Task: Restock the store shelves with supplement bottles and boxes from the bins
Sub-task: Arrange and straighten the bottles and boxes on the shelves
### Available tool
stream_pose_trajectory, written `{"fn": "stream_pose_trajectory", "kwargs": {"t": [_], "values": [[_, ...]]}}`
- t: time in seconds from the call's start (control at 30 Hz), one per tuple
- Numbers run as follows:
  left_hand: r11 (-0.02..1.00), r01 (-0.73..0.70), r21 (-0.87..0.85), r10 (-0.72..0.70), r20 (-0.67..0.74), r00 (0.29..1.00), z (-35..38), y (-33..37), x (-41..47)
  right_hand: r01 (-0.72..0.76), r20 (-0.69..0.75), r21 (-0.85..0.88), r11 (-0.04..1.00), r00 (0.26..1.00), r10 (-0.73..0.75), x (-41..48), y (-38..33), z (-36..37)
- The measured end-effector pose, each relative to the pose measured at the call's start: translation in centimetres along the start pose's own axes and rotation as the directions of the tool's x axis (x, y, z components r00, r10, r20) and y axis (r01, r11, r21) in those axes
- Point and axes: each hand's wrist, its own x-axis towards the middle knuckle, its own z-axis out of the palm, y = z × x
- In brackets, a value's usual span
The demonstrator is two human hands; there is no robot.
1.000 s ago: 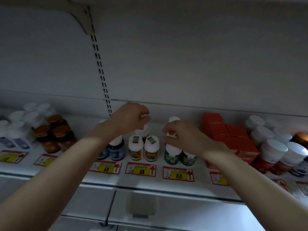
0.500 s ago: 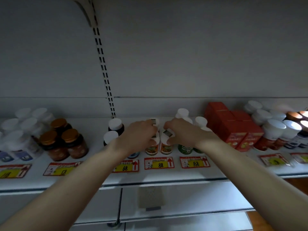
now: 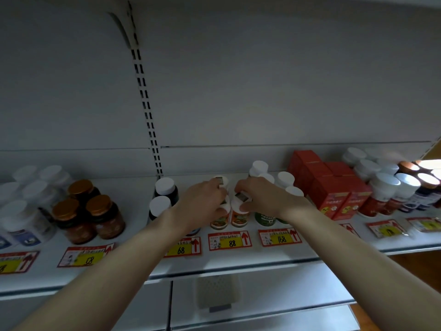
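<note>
Two small orange-labelled bottles with white caps stand side by side at the shelf's front, above the 88 tag. My left hand (image 3: 202, 201) grips the left orange bottle (image 3: 219, 220) from its left side. My right hand (image 3: 259, 198) grips the right orange bottle (image 3: 239, 217), thumb on its front and fingers over the cap. A third white-capped bottle (image 3: 221, 181) stands just behind them. Green-labelled bottles (image 3: 265, 218) sit partly hidden under my right wrist.
The white shelf (image 3: 238, 259) carries red-and-yellow price tags along its front. Dark blue bottles (image 3: 164, 192) stand left of my hands, amber jars with gold lids (image 3: 95, 213) further left, red boxes (image 3: 334, 189) and white-capped bottles (image 3: 386, 187) to the right. An upper shelf bracket (image 3: 124, 25) hangs overhead.
The view tilted and both hands came down from the rear bottles to the front pair of orange-labelled bottles, where they now hold them almost still.
</note>
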Motion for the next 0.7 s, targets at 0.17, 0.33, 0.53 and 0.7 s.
{"fn": "stream_pose_trajectory", "kwargs": {"t": [0.17,0.33,0.53,0.7], "values": [[1.0,-0.007,-0.003,0.007,0.008,1.0,0.0,-0.2,0.1,0.004,0.009,0.0,1.0,1.0,-0.004,0.3,0.2,0.1],[0.997,0.022,-0.069,-0.026,-0.052,0.998,-0.8,-1.0,0.5,0.01,0.012,0.006,1.0,1.0,-0.01,0.1,0.5,0.1],[0.963,0.114,-0.246,-0.107,0.039,0.993,-1.3,-2.9,4.8,0.008,-0.052,-0.04,0.999,0.999,-0.01,-0.2,0.4,0.0],[0.953,0.129,-0.274,-0.086,0.162,0.983,-0.3,-3.2,5.9,0.014,-0.057,-0.043,0.999,0.998,-0.016,-0.6,0.3,0.2]]}}
